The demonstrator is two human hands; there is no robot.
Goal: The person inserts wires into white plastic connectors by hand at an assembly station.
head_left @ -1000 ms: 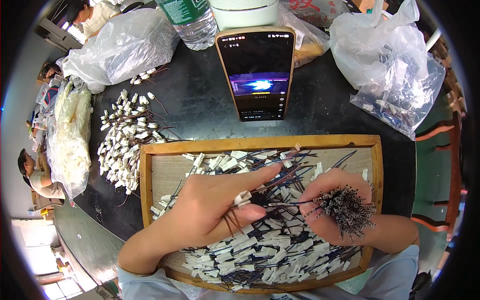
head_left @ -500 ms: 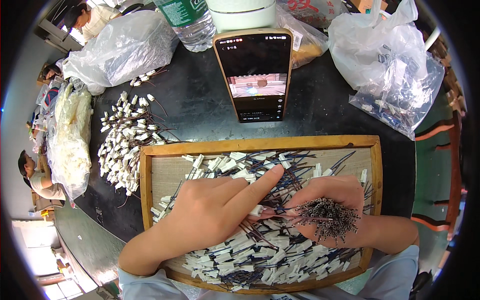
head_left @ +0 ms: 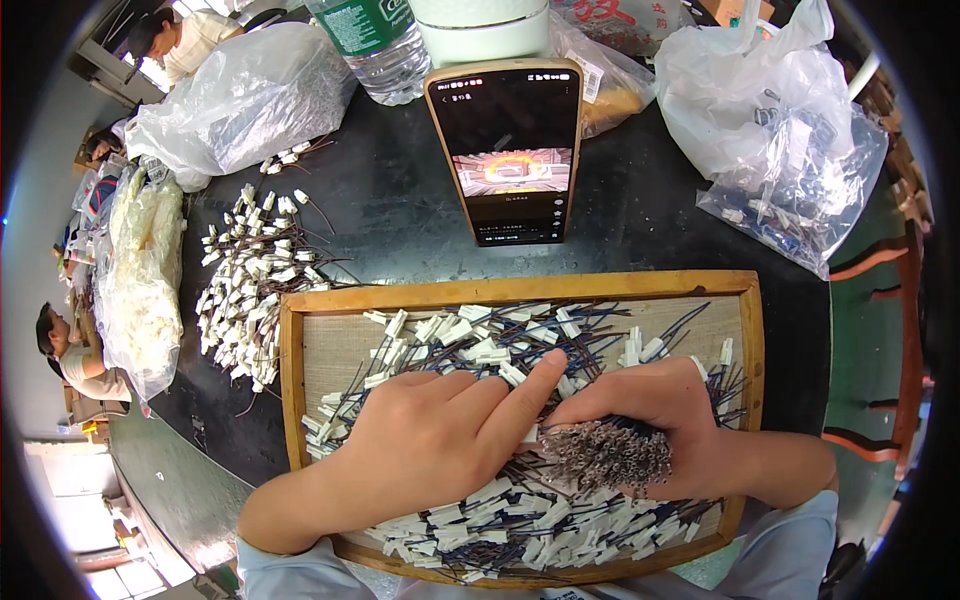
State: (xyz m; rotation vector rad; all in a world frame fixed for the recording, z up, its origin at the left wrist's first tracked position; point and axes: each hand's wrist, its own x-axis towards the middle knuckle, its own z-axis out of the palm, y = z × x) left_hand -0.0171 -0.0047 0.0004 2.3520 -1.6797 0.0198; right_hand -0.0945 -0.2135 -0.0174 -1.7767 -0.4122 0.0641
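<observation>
My right hand [head_left: 672, 412] is closed round a thick bundle of thin wires [head_left: 607, 456], their bare dark metal ends facing up. Close against it, my left hand [head_left: 425, 432] has its index finger stretched out and its other fingers curled. A small white connector [head_left: 531, 437] shows between the left fingers, right beside the bundle. Below both hands lies a wood-framed tray [head_left: 520, 291] with many loose white connectors [head_left: 540, 515] on dark blue and brown wires. The left thumb is mostly hidden.
Beyond the tray a phone [head_left: 505, 150] stands upright, leaning on a white container [head_left: 482, 30] beside a water bottle [head_left: 385, 60]. Left of the tray is a heap of wired connectors [head_left: 255, 280]. Plastic bags [head_left: 770, 120] lie around the table. Other people sit at far left.
My right hand and its wire bundle have moved left, up against my left fingers. The left index finger has dropped slightly. The picture on the phone has changed.
</observation>
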